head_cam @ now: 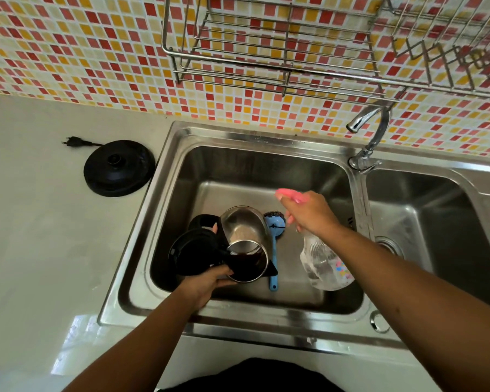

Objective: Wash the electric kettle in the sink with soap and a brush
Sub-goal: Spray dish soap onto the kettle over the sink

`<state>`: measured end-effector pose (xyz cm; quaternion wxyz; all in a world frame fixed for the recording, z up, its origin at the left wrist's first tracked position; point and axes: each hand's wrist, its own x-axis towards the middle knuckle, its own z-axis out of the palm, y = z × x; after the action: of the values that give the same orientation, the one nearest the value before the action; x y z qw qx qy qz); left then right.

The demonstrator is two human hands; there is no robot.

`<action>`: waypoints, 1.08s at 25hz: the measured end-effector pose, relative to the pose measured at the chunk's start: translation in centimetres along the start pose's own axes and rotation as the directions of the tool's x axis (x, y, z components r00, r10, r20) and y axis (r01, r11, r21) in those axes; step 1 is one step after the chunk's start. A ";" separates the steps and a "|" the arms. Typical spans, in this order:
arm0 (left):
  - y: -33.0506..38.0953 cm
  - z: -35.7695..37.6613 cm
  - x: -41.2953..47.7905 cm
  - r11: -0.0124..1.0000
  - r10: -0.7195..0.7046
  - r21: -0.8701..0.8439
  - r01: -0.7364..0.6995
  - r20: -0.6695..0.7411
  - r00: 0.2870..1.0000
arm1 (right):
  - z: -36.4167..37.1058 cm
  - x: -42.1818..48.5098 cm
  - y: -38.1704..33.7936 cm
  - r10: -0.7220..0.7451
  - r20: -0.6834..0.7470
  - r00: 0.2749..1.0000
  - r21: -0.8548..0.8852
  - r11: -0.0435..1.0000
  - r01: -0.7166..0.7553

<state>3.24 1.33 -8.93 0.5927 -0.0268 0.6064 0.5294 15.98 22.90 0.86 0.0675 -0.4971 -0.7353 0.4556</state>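
At the bottom centre of the frame both bare arms reach forward over the front rim of the steel sink [266, 332]. The left hand [207, 281] grips the electric kettle [246, 241] by the dark part at its near end, fingers [221, 271] curled round it. The kettle lies tilted on its side on the floor of the left basin, its black lid [193, 256] swung open to the left. Just beside the kettle on the right lies a blue brush [273, 250], handle toward the viewer and dark bristle head away. Right of centre, the right hand [309, 213] holds a clear spray bottle [323, 264] above the basin, fingers [290, 213] wrapped round its neck under the pink trigger head (whether one is squeezing the trigger cannot be told). The nozzle points left, above the kettle. On the pale desk [40, 222] at the left sits the black kettle base [119, 168], its plug [72, 141] lying loose behind it. A chrome faucet [371, 131] stands between the two basins, and a wire rack [266, 52] hangs on the mosaic tile wall [68, 52] across the top.
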 end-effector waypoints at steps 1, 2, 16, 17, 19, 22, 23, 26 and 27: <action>0.0 0.1 -0.1 1.000 0.000 -0.014 0.000 -0.004 1.000 | -0.5 -0.2 0.9 0.002 -0.031 1.000 0.051 0.999 0.000; 0.1 0.2 -0.1 1.000 -0.009 -0.022 0.009 -0.015 1.000 | -0.9 -0.5 1.9 0.018 -0.055 0.998 0.104 0.994 -0.012; 5.1 2.8 1.7 0.973 -0.204 -0.153 0.174 -0.209 0.956 | 0.7 -1.9 12.8 -0.101 -0.098 0.990 -0.169 0.982 0.083; 5.1 2.7 1.7 0.967 -0.215 -0.185 0.178 -0.206 0.955 | 0.7 -1.8 13.1 -0.112 -0.090 0.990 -0.192 0.977 0.093; 4.7 2.5 1.4 0.957 -0.219 -0.237 0.167 -0.214 0.952 | 0.7 -1.6 14.0 -0.108 -0.065 0.992 -0.216 0.972 0.092; 4.2 2.3 0.4 0.982 -0.150 -0.147 0.120 -0.216 0.965 | 0.8 -1.8 15.2 -0.101 -0.019 0.995 -0.206 0.974 0.095; 4.0 2.2 0.0 0.990 -0.118 -0.104 0.099 -0.207 0.971 | 0.9 -2.0 15.5 -0.097 -0.016 0.995 -0.183 0.979 0.093; 3.7 1.0 -1.2 1.000 -0.024 -0.022 0.020 -0.230 0.973 | 0.7 -2.2 15.5 -0.065 -0.015 0.998 -0.123 0.990 0.063; 3.6 0.4 -1.6 0.999 0.023 0.037 -0.014 -0.263 0.965 | 0.6 -2.1 15.3 -0.052 -0.008 0.999 -0.122 0.991 0.051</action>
<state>1.58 2.26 -5.43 0.5024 -0.0809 0.6891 0.5160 27.00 22.25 -10.02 0.0529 -0.4838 -0.7738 0.4054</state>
